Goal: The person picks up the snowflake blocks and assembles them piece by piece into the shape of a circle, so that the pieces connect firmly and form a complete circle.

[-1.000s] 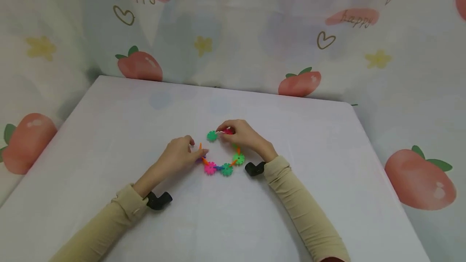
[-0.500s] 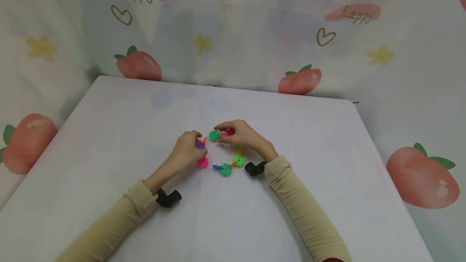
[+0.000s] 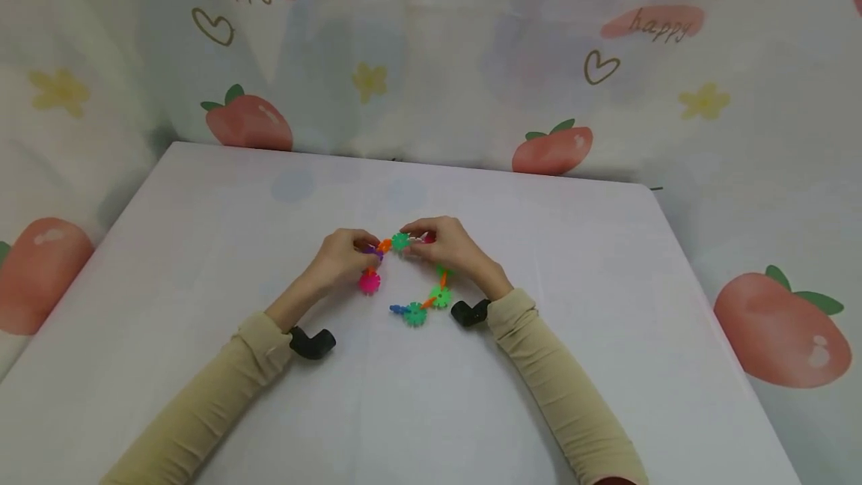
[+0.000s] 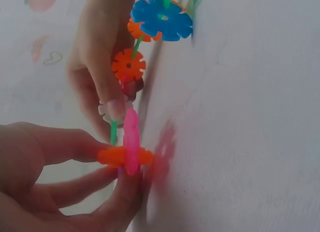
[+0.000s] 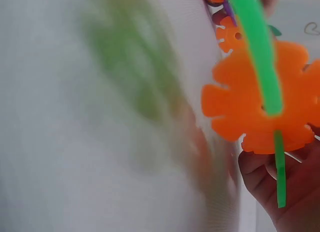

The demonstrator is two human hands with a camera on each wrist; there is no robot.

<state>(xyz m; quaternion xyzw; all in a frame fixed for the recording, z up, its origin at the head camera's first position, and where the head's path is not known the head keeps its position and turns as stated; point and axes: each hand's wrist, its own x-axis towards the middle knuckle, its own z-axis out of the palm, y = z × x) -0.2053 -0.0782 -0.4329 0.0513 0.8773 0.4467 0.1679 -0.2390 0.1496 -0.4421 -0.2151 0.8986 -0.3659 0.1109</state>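
Observation:
Coloured notched plastic discs are slotted into a curved chain with a gap at its lower left. My left hand (image 3: 340,257) pinches the purple disc (image 3: 376,254). Below that hand hangs a pink disc (image 3: 369,282), which stands edge-on across an orange disc (image 4: 111,156) in the left wrist view. My right hand (image 3: 450,247) pinches the chain by a white disc (image 4: 103,111), its thumb covering part of it. Between both hands, an orange disc (image 3: 384,245) meets a teal-green disc (image 3: 400,242). A blue disc (image 3: 399,310) ends the lower run, beside another teal disc (image 3: 415,314).
A white-covered table (image 3: 431,403) lies beneath, backed by a fruit-printed cloth (image 3: 458,73). Black angled pieces (image 3: 313,343) sit at both wrists. Close to the right wrist camera, a large orange disc (image 5: 290,92) hides part of the right hand.
My left hand has moved up and right with the purple, orange and pink discs, bringing orange against teal-green. The pink disc has come away from the blue one. My right hand has barely moved.

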